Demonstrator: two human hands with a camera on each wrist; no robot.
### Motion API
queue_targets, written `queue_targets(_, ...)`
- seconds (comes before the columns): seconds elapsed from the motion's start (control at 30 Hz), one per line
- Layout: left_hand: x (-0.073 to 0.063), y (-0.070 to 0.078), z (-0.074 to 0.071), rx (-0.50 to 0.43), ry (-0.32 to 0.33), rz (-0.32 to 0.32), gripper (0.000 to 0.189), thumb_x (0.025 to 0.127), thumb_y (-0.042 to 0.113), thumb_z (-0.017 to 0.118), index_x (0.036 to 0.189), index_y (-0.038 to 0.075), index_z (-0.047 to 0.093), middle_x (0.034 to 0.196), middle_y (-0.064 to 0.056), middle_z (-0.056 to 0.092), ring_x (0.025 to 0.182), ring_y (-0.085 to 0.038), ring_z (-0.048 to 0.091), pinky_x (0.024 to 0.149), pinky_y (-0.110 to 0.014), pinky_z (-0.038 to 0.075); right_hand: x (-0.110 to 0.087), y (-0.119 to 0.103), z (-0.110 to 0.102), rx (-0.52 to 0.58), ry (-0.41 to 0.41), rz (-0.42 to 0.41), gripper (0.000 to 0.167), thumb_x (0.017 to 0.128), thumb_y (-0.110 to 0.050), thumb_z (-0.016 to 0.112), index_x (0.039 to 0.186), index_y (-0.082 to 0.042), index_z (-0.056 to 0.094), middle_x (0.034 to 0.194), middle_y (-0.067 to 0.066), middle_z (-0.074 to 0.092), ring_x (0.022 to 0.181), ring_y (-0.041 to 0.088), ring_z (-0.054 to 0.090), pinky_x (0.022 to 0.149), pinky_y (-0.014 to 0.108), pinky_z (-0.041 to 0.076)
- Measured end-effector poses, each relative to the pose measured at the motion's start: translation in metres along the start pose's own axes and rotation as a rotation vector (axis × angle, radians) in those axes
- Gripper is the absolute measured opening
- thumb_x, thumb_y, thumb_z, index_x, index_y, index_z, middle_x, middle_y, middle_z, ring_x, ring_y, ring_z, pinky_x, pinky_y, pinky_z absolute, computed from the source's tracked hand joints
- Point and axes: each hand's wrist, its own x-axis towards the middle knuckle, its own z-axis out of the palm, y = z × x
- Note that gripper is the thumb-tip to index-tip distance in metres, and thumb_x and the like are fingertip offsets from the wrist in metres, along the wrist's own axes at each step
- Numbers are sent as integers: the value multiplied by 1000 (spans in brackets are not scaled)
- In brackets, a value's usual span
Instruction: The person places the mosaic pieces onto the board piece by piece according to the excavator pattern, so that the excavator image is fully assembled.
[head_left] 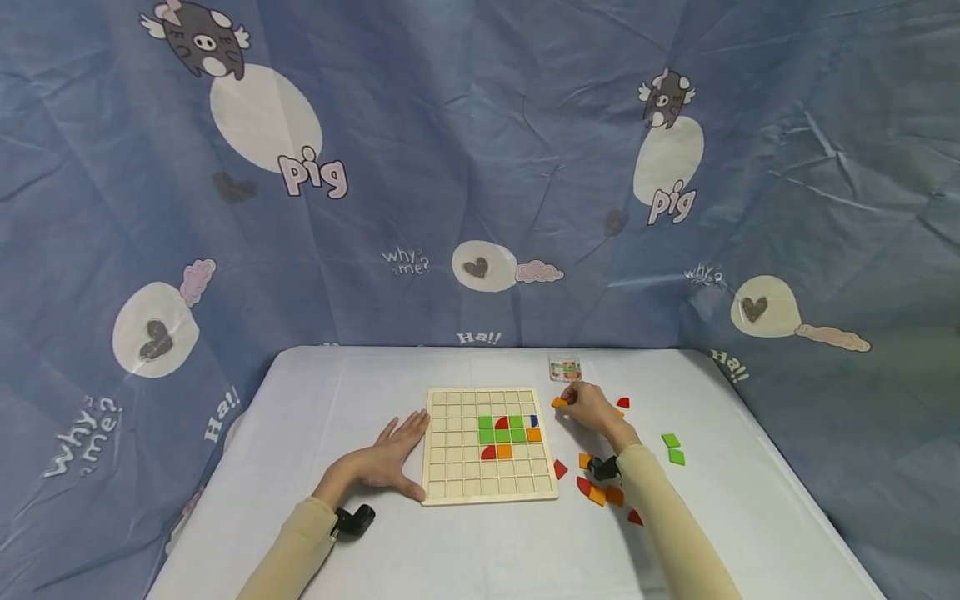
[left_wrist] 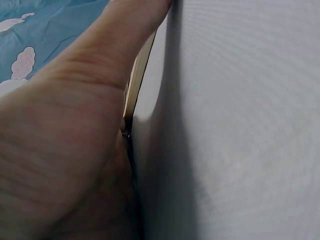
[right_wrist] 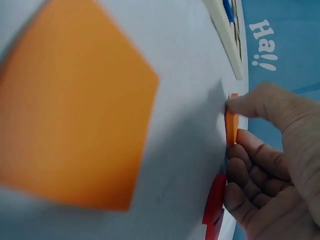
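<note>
Nearest me, loose red and orange pieces (head_left: 597,496) lie right of the gridded board (head_left: 450,460); my left hand (head_left: 390,458) touches its left edge, fingers spread; farther, my right hand (head_left: 591,407) pinches an orange tile (head_left: 558,402) just beside the board; beyond lies a picture card (head_left: 565,368)

The board (head_left: 450,463) is looking like smooth wood, the orange tile (right_wrist: 82,115) smooth and matt, the backdrop (head_left: 465,133) slightly glossy, creased cloth.

White table (head_left: 450,550) bears 1 gridded board (head_left: 452,450), 1 card (head_left: 565,369), loose tiles (head_left: 671,440).
</note>
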Motion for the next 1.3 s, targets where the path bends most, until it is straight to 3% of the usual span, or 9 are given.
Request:
queue_targets(0.23,-1,1,1,-13,-4,15,138,60,67,79,155,3,1,163,-14,-2,151,-30,-3,121,-54,-7,-15,-2,-1,-14,-16,-4,27,79,-26,79,93,-7,64,87,3,64,76,14,55,69,28,51)
queue_targets(0.43,-1,1,0,-16,0,9,139,59,67,78,155,2,2,163,-14,-2,151,-30,-4,121,-54,-8,-34,-16,-1,15,-23,-90,27,78,-26,80,92,-9,64,85,1,63,76,14,55,68,26,49)
queue_targets(0.8,-3,1,-2,-11,2,19,137,60,67,78,154,1,2,163,-16,-1,151,-31,-3,121,-55,-7,-61,-45,17,-19,-153,-300,24,78,-20,79,94,-9,65,83,-3,60,71,11,53,62,20,48)
queue_targets(1.03,-2,1,-2,-6,1,17,137,60,67,78,154,2,2,163,-15,-1,151,-31,-3,121,-55,-6,-66,-51,30,-43,-227,-382,22,82,-20,77,97,-10,66,87,-4,58,75,8,53,65,19,49)
queue_targets(1.3,-2,1,-3,-9,-3,28,138,60,66,78,154,-1,1,162,-17,-2,151,-34,-3,120,-56,-7,-63,-56,35,-108,-207,-475,18,82,-20,78,96,-13,70,93,-4,63,79,5,55,70,19,52)
